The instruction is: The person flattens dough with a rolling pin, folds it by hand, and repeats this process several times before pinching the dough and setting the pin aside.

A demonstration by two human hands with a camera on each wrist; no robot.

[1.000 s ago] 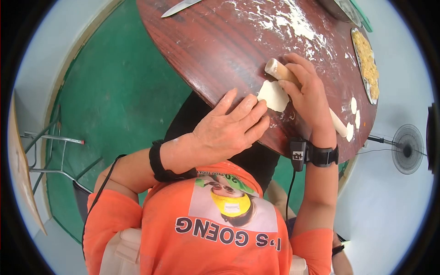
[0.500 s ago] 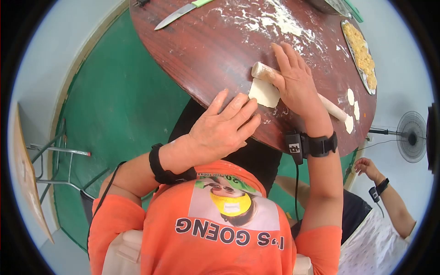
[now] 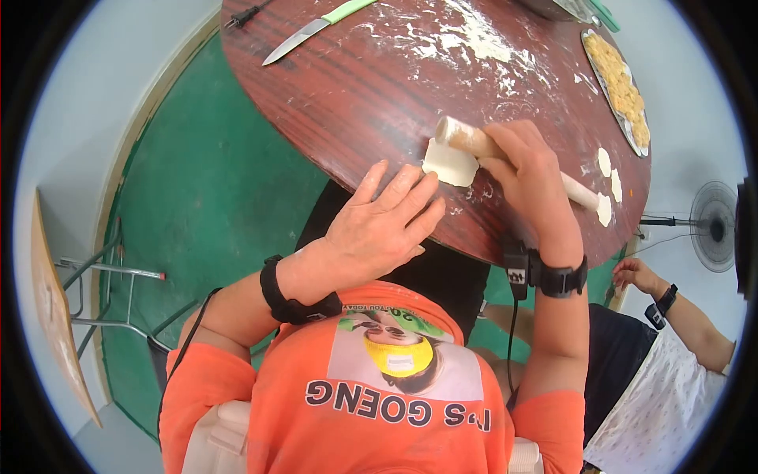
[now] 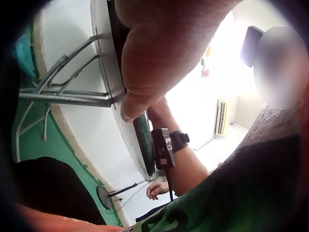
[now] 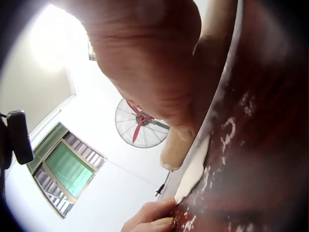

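Note:
A thin piece of white dough (image 3: 452, 164) lies near the front edge of the dark red table. Across its far edge rests a wooden rolling pin (image 3: 466, 136), dusted with flour. My right hand (image 3: 537, 174) grips the pin around its middle, fingers bent over it and thumb on the near side. My left hand (image 3: 379, 217) is spread palm down, fingertips at the dough's left edge. The right wrist view shows its fingers (image 5: 152, 212) touching the tip of the dough (image 5: 193, 171). In the left wrist view that hand hides the dough.
A knife (image 3: 304, 35) with a green handle lies at the far left, by a black plug (image 3: 243, 16). Small dough pieces (image 3: 605, 162) lie near the pin's right end. A platter of yellow food (image 3: 616, 87) stands at the right edge. Another person's hand (image 3: 638, 275) is at right.
My right hand slid along and rolled the pin over the dough; its fingers, stretched out half a second ago, are now bent over the pin. The left hand stays at the dough's edge.

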